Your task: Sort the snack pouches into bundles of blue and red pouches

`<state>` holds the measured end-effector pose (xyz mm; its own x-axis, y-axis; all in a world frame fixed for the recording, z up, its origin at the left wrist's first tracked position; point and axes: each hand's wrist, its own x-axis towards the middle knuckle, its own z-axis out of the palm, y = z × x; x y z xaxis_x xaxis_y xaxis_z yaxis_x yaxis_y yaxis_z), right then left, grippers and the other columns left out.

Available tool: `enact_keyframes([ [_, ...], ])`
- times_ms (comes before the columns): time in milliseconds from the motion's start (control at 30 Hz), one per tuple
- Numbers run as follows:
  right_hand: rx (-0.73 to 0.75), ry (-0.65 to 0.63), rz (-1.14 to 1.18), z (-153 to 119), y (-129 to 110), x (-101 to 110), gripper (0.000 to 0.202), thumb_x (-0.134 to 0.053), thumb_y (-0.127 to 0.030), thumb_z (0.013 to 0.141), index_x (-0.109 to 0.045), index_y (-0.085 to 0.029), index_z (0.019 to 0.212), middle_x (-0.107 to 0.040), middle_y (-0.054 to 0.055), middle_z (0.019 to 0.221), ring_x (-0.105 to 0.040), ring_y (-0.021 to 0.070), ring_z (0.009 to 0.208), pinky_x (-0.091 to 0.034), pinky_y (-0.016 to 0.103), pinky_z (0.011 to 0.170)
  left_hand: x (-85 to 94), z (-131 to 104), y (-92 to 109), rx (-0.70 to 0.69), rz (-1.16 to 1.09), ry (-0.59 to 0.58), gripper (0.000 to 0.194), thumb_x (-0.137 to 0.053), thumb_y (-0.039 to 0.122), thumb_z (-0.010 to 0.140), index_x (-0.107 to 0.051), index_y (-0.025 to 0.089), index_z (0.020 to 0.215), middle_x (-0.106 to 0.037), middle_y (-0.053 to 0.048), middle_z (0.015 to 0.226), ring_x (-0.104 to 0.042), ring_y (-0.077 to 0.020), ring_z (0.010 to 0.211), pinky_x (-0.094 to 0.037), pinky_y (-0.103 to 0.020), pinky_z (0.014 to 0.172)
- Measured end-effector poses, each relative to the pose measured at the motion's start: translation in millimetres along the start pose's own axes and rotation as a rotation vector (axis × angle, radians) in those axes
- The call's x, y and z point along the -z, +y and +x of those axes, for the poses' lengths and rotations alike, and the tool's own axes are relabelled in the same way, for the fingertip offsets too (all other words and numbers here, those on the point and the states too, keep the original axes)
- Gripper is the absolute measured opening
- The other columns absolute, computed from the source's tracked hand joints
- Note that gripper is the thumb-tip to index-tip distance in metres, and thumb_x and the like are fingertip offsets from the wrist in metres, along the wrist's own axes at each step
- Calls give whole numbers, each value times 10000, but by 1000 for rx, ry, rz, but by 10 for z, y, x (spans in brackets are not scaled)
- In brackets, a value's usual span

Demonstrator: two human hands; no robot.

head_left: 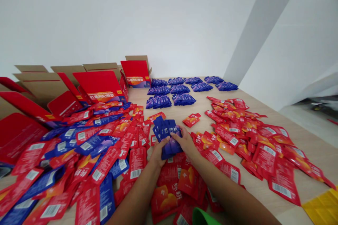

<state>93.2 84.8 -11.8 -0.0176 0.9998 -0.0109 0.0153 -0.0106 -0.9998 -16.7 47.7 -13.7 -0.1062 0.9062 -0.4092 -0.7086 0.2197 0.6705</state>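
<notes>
Both hands hold a fanned bunch of blue pouches (167, 130) above the table, their printed fronts facing up. My left hand (158, 150) grips the bunch from its lower left, the thumb lying over the front. From the right, my right hand (186, 142) closes on the same pouches, with fingers partly behind them. Under my wrists lies a heap of red pouches (166, 198). A single red pouch (191, 120) rests just beyond my right hand. Farther back, blue pouches (158, 102) are laid out in several overlapping bunches in rows.
Open red cartons (102, 86) stand along the wall at the left. Before them spreads a mixed pile of red and blue pouches (87, 140). Another pile of red pouches (243, 133) covers the right side of the table (311, 133). A yellow object (323, 207) is at the lower right.
</notes>
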Motion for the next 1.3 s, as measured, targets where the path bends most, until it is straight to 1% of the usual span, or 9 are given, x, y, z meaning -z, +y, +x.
enact_keyframes([
  [100, -14, 47, 188, -23, -40, 31, 448, -716, -338, 597, -519, -224, 983, -638, 20, 960, -594, 210, 952, -460, 348, 864, 7, -9, 17, 74, -9, 41, 196, -639, 170, 657, -635, 127, 848, -695, -32, 649, -625, -158, 487, -519, -276, 513],
  [200, -137, 51, 348, -36, -105, 67, 450, -755, -293, 541, -523, -227, 920, -657, -12, 853, -626, 195, 835, -489, 327, 785, 16, -10, 16, 37, -8, 71, 201, -640, 120, 613, -633, 137, 813, -679, -3, 611, -604, -137, 460, -513, -260, 511],
  [400, -317, -168, 543, -108, -153, 80, 406, -790, -326, 526, -598, -199, 861, -696, -11, 736, -663, 201, 722, -512, 327, 706, -12, -14, 1, -62, -6, 2, 367, -719, 81, 541, -630, 145, 891, -716, -12, 721, -657, -160, 567, -551, -290, 605],
  [533, -275, -63, 597, -140, -130, 39, 382, -779, -316, 534, -593, -221, 854, -698, -36, 708, -668, 203, 686, -526, 319, 626, -5, 11, 25, -23, -62, -5, 219, -694, 108, 605, -637, 131, 816, -716, -25, 702, -663, -159, 571, -559, -287, 633],
  [633, -265, 24, 595, -137, -114, 27, 332, -760, -311, 545, -587, -231, 816, -692, -44, 672, -667, 210, 667, -530, 323, 585, 20, 45, 46, 55, -112, 38, 46, -615, 160, 689, -633, 124, 711, -691, -31, 607, -637, -148, 497, -548, -265, 568],
  [733, -259, 57, 608, -128, -113, 43, 314, -750, -311, 555, -592, -229, 813, -700, -32, 684, -668, 217, 675, -531, 329, 576, 24, 62, 54, 72, -126, 56, 64, -590, 167, 709, -631, 127, 682, -676, -22, 566, -618, -138, 456, -539, -252, 538],
  [867, -259, 49, 656, -109, -112, 76, 309, -748, -312, 562, -591, -220, 811, -706, -20, 706, -672, 222, 703, -532, 328, 583, 4, 55, 42, -37, -118, -17, 116, -654, 151, 681, -653, 125, 794, -718, -27, 689, -670, -151, 575, -557, -265, 643],
  [1000, -253, 54, 654, -90, -96, 89, 316, -749, -327, 560, -587, -218, 807, -700, -22, 692, -669, 219, 704, -531, 327, 592, 9, 54, 17, -116, -96, -7, 256, -712, 117, 633, -649, 136, 881, -721, -19, 705, -679, -163, 592, -560, -279, 645],
  [1300, -189, -86, 589, -179, -114, 14, 349, -723, -339, 610, -573, -224, 904, -683, -32, 748, -646, 191, 721, -512, 306, 648, -17, 41, -1, -154, -73, -35, 375, -757, 147, 615, -632, 153, 969, -735, -36, 779, -702, -228, 770, -557, -361, 782],
])
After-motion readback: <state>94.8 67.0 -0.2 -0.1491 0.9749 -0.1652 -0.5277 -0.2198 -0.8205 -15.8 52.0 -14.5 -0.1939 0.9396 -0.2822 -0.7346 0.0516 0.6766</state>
